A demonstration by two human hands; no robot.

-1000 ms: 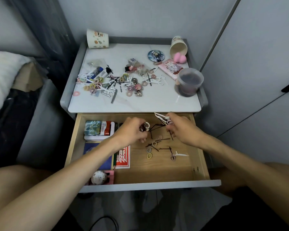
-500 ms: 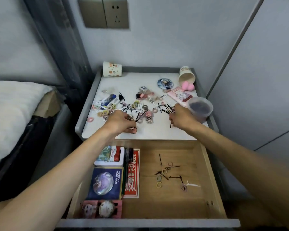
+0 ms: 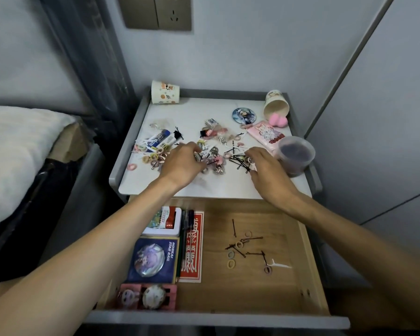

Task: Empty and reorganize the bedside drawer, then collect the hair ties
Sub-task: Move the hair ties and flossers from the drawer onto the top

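Two hands up on the tabletop

A second ago both hands were down in the drawer [image 3: 252, 294]. Now the left hand [image 3: 181, 164] and the right hand [image 3: 268, 172] are over the white tabletop [image 3: 204, 189], in the pile of small things. The left hand's fingers dip into the middle of the pile; the right hand's bent fingers touch black hairpins [image 3: 238, 161]. I cannot tell if either hand holds anything. Many hair ties [image 3: 155, 158] lie on the left of the tabletop. A few ties [image 3: 228, 264] lie in the open drawer. A blue card [image 3: 153, 259] on the drawer's left side says "HONKAI STAR RAIL".
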